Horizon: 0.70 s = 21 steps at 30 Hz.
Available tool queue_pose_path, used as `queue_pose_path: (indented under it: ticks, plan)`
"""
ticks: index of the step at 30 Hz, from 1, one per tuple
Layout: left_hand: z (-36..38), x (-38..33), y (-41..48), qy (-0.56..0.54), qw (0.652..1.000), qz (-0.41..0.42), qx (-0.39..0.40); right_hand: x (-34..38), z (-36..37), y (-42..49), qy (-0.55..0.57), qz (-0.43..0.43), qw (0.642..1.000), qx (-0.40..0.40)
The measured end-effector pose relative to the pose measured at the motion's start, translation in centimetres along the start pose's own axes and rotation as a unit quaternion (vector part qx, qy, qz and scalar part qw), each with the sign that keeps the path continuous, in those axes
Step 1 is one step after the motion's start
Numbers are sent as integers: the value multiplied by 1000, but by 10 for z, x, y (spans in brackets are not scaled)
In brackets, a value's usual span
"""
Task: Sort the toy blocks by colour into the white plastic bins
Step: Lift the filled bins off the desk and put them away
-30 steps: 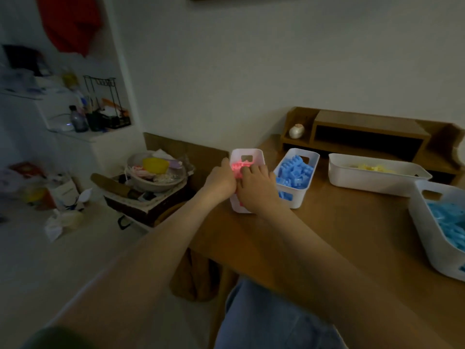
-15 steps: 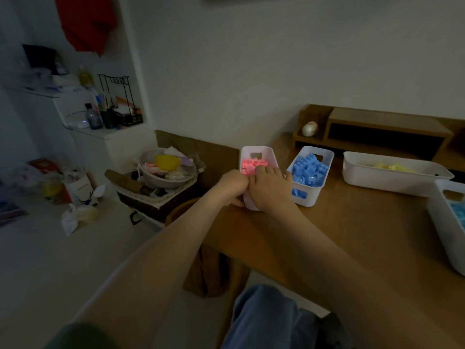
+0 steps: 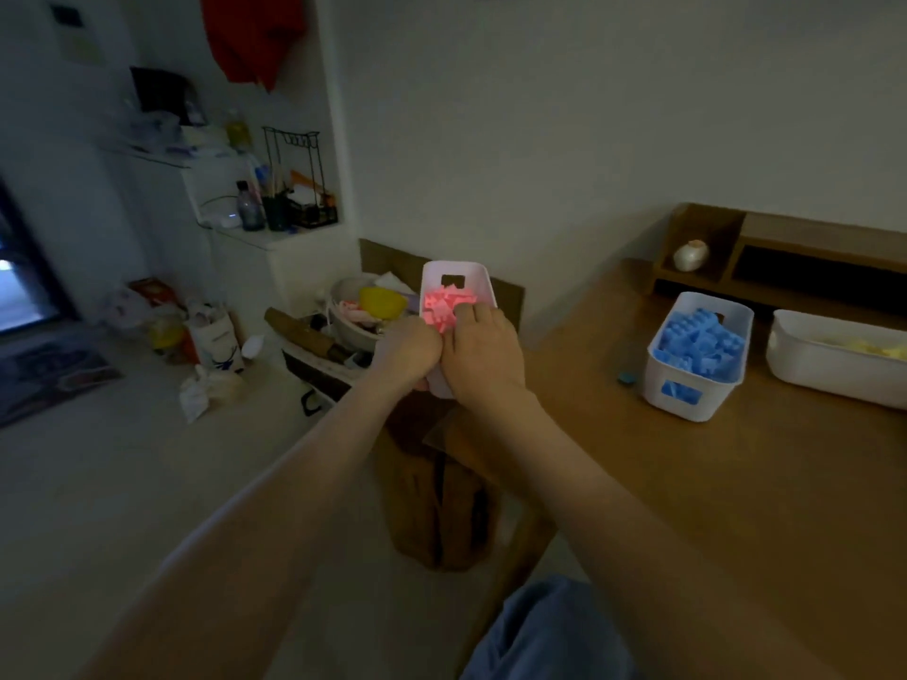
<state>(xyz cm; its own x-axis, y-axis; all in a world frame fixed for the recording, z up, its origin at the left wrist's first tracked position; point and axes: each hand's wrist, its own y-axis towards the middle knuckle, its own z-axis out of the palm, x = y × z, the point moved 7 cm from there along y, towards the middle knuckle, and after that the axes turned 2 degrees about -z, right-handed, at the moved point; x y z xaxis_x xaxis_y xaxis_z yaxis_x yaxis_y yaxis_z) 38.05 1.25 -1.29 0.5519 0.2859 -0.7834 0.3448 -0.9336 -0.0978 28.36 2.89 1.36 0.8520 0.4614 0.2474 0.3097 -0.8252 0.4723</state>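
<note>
A small white bin (image 3: 461,276) full of pink blocks (image 3: 446,302) is held off the left edge of the wooden table (image 3: 736,483). My left hand (image 3: 407,348) grips its near left side and my right hand (image 3: 483,353) grips its near right rim, fingers over the pink blocks. A second white bin (image 3: 687,400) packed with blue blocks (image 3: 697,343) stands on the table to the right. A longer white bin (image 3: 829,380) with yellow blocks (image 3: 864,348) sits at the far right. One small blue block (image 3: 626,378) lies on the table beside the blue bin.
A wooden desk organiser (image 3: 785,257) with a small white ornament (image 3: 690,255) runs along the table's back. Left of the table are a bowl of clutter (image 3: 363,311), bags on the floor (image 3: 211,336) and a shelf with bottles (image 3: 265,208). A brown bag (image 3: 441,498) hangs below the table edge.
Both hands have lifted the pink bin and carried it left, away from the blue bin and past the table's edge. The view has swung left, so the far-right blue bin has left the frame.
</note>
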Motion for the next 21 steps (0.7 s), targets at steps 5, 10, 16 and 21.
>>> queue_pose_path:
  ticks: [5,10,16,21]
  plan:
    - [-46,64,29,-25,998,-56,-27,60,48,19,-1,-34,999,17]
    - [-69,123,56,-71,985,-149,-51,92,103,30,24,-7,1000,-4]
    - [-59,195,91,-143,964,-217,-55,93,177,44,129,39,991,-4]
    - [-9,251,129,-186,952,-239,-36,33,269,27,195,249,946,72]
